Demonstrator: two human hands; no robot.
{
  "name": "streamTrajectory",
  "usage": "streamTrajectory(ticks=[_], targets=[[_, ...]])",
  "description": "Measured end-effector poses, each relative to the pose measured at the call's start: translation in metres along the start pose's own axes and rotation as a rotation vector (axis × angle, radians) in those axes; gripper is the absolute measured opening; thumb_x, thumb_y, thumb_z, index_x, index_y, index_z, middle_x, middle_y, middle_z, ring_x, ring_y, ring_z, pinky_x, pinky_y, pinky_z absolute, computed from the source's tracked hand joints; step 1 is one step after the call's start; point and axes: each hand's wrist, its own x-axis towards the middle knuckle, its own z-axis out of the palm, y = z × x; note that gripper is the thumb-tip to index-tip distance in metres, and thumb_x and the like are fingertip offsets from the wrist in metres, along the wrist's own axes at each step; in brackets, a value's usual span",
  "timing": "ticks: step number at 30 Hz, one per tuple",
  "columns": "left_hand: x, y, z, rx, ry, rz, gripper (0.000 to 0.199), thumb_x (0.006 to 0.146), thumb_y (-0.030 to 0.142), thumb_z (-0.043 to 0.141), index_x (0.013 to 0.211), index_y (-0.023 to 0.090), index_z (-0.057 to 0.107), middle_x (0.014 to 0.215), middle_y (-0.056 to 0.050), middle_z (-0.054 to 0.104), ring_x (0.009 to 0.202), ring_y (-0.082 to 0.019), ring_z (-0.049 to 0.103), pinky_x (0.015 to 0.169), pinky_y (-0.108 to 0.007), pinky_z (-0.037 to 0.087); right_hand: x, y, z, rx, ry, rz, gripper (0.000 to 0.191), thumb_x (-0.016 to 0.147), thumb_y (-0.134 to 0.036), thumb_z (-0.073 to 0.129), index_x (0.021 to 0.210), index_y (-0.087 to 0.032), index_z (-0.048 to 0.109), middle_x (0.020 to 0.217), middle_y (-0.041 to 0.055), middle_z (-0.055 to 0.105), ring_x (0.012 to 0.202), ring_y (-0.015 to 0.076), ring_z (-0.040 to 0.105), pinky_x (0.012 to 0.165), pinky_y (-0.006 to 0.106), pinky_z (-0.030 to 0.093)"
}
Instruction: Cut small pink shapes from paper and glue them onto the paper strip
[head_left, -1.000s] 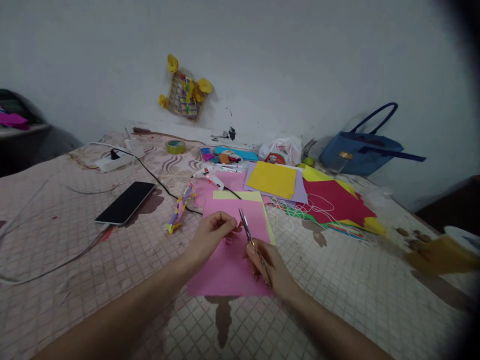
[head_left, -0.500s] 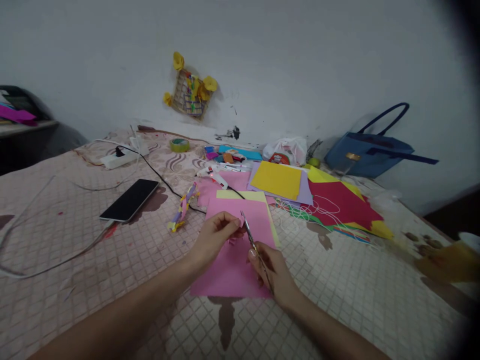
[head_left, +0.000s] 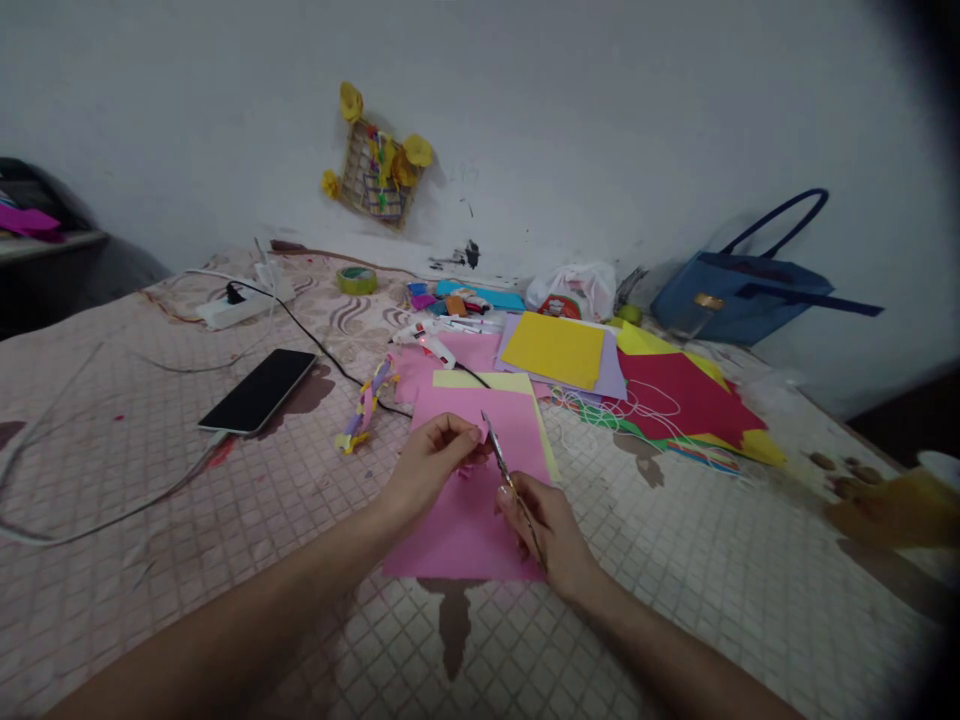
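Observation:
My left hand pinches a small piece of pink paper between thumb and fingers. In my right hand is a pair of scissors, its blades pointing up and away from me, close against that piece. Both hands are over a pink sheet, which overlaps a pale yellow sheet. Small pink bits show just under my left fingertips, partly hidden by them. The scissor handles are mostly covered by my right fingers.
Left lies a phone on a cable, near a power strip. A glue gun, green tape and a braided paper strip sit behind. Yellow paper, red paper, white string and a blue bag are at right.
The view has tilted slightly, so the scene sits a little higher. My hands keep nearly the same pose, with the scissors still beside the pink piece.

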Motion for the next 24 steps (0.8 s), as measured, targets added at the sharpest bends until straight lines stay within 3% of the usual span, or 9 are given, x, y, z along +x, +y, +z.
streamTrajectory(ticks=[24], targets=[[-0.0016, 0.0029, 0.0025, -0.017, 0.008, 0.012, 0.014, 0.075, 0.026, 0.061, 0.074, 0.014, 0.054, 0.071, -0.003, 0.062, 0.064, -0.011, 0.057, 0.061, -0.025, 0.042, 0.0007, 0.0013, -0.0025, -0.060, -0.007, -0.039, 0.034, 0.085, -0.046, 0.043, 0.065, -0.018, 0.043, 0.050, -0.0059, 0.037, 0.042, 0.0075, 0.035, 0.039, 0.019, 0.028]])
